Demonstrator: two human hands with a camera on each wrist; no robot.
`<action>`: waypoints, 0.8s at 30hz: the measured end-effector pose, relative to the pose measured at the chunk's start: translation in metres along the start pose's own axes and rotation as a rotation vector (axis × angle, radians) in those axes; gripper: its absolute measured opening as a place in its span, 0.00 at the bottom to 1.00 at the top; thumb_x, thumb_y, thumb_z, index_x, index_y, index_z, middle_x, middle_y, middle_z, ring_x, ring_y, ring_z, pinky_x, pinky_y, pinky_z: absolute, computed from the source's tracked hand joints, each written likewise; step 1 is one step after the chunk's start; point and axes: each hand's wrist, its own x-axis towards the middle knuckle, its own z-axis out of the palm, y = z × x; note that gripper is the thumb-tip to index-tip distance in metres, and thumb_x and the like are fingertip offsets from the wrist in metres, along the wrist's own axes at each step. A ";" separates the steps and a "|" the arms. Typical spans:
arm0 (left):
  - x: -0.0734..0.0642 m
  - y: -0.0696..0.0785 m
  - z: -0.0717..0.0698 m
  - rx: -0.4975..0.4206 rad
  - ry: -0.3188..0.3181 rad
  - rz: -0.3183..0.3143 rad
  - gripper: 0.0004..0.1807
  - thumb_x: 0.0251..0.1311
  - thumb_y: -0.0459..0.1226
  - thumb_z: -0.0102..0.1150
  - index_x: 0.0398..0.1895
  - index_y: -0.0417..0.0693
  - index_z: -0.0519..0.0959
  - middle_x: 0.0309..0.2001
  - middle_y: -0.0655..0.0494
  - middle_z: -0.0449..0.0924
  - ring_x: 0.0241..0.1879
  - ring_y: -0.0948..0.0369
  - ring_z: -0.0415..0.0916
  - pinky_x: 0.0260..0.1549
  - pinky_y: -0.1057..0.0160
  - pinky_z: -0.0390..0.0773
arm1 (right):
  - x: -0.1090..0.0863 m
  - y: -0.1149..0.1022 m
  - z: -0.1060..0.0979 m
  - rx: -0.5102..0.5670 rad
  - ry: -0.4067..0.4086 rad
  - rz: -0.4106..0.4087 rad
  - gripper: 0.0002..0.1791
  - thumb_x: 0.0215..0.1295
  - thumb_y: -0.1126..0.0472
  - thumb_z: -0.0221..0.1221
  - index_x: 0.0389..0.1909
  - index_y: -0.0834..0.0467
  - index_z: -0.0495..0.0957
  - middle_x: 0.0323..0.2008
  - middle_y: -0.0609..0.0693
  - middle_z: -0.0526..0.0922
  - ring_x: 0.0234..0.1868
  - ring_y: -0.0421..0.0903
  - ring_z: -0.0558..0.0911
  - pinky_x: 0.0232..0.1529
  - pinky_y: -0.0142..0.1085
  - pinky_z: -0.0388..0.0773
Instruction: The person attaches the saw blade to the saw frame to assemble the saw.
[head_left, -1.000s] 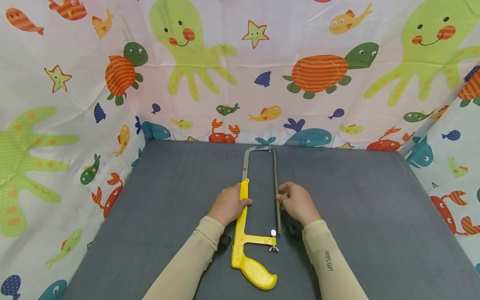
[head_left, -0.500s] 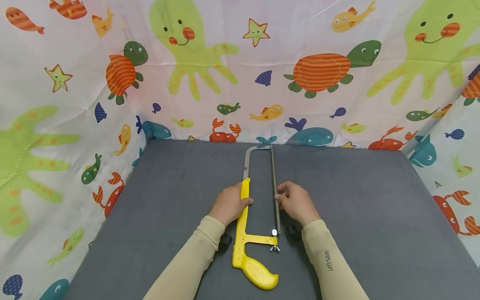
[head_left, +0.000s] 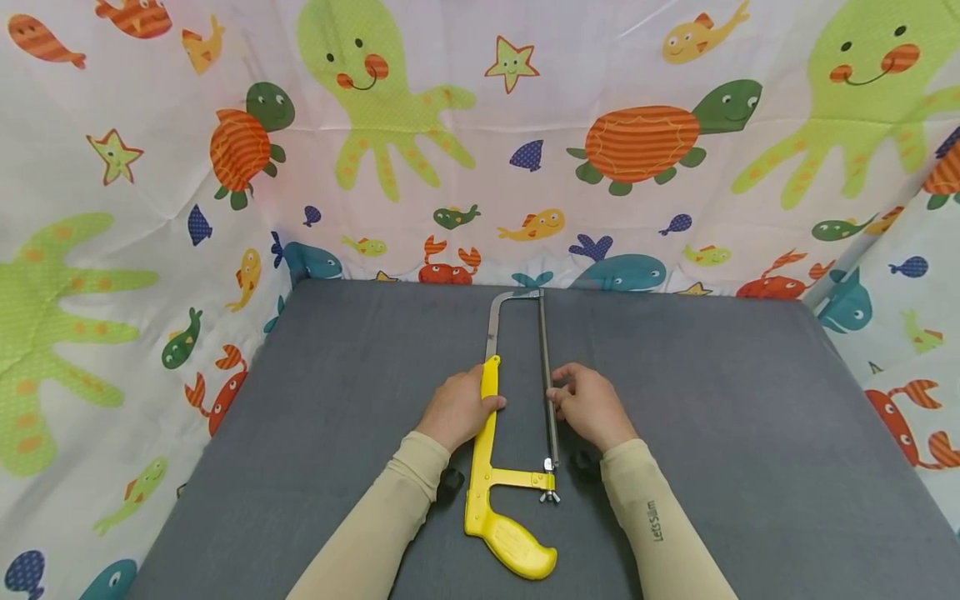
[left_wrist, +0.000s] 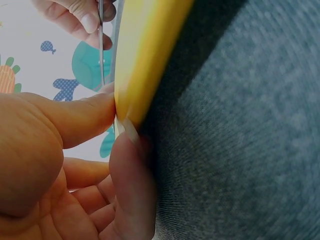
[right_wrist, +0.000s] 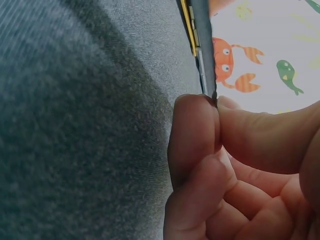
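Note:
A hacksaw frame (head_left: 482, 467) with a yellow handle and a bare metal front arch lies on the grey table, arch pointing away. My left hand (head_left: 459, 408) grips its yellow spine between thumb and fingers; the left wrist view shows that yellow spine (left_wrist: 150, 50) close up. Along the frame's open side runs a thin grey hacksaw blade (head_left: 547, 358), pinched at mid-length by the thumb and fingertips of my right hand (head_left: 596, 408). The blade's far end overlaps the arch tip, its near end lies right beside the front post above the wing nut (head_left: 550, 497). In the right wrist view my fingertips hide part of the blade.
Grey cloth covers the table (head_left: 720, 400) on both sides of the saw. A white curtain (head_left: 495, 125) printed with sea animals hangs behind it and along both sides. Dark wrist-worn devices show under both forearms.
My right hand has brought the blade slightly left, from beside the frame's tips to overlapping the arch tip and close to the near post. My left hand keeps its grip.

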 end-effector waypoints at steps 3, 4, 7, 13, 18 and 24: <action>0.000 0.001 -0.001 0.003 0.005 0.001 0.40 0.72 0.50 0.70 0.79 0.39 0.70 0.60 0.43 0.85 0.46 0.53 0.82 0.51 0.52 0.87 | 0.001 0.000 0.001 0.002 -0.003 -0.001 0.15 0.80 0.59 0.61 0.61 0.60 0.81 0.33 0.53 0.89 0.32 0.46 0.86 0.37 0.41 0.80; 0.000 0.001 -0.001 0.002 0.007 0.002 0.40 0.72 0.50 0.70 0.79 0.39 0.70 0.59 0.43 0.85 0.45 0.53 0.82 0.51 0.52 0.87 | 0.001 0.000 0.001 0.003 -0.001 0.001 0.15 0.80 0.59 0.61 0.61 0.59 0.81 0.33 0.52 0.88 0.32 0.46 0.86 0.37 0.41 0.80; 0.000 0.001 -0.001 0.003 0.012 0.004 0.40 0.72 0.50 0.71 0.79 0.39 0.70 0.58 0.43 0.86 0.45 0.53 0.82 0.51 0.52 0.87 | 0.002 0.001 0.002 0.002 0.005 0.005 0.15 0.80 0.59 0.61 0.61 0.60 0.81 0.33 0.53 0.88 0.32 0.46 0.86 0.36 0.40 0.79; -0.001 0.000 0.000 0.011 0.013 0.003 0.40 0.71 0.50 0.71 0.78 0.40 0.71 0.57 0.44 0.86 0.44 0.53 0.81 0.51 0.52 0.87 | 0.002 0.003 0.003 0.002 -0.004 0.019 0.15 0.80 0.58 0.61 0.61 0.59 0.81 0.33 0.52 0.88 0.32 0.46 0.86 0.37 0.40 0.79; -0.001 0.000 0.001 0.015 0.015 0.012 0.39 0.72 0.50 0.70 0.78 0.39 0.71 0.56 0.44 0.86 0.43 0.54 0.81 0.49 0.53 0.87 | 0.003 0.004 0.004 0.004 -0.013 0.019 0.15 0.80 0.59 0.61 0.61 0.60 0.81 0.33 0.52 0.88 0.32 0.46 0.86 0.37 0.40 0.79; -0.001 -0.001 0.000 -0.001 0.010 0.012 0.39 0.72 0.50 0.70 0.79 0.39 0.70 0.56 0.44 0.86 0.43 0.53 0.81 0.49 0.53 0.87 | 0.003 0.002 0.002 0.015 -0.029 0.029 0.15 0.80 0.58 0.61 0.61 0.59 0.80 0.35 0.53 0.88 0.32 0.46 0.86 0.38 0.41 0.81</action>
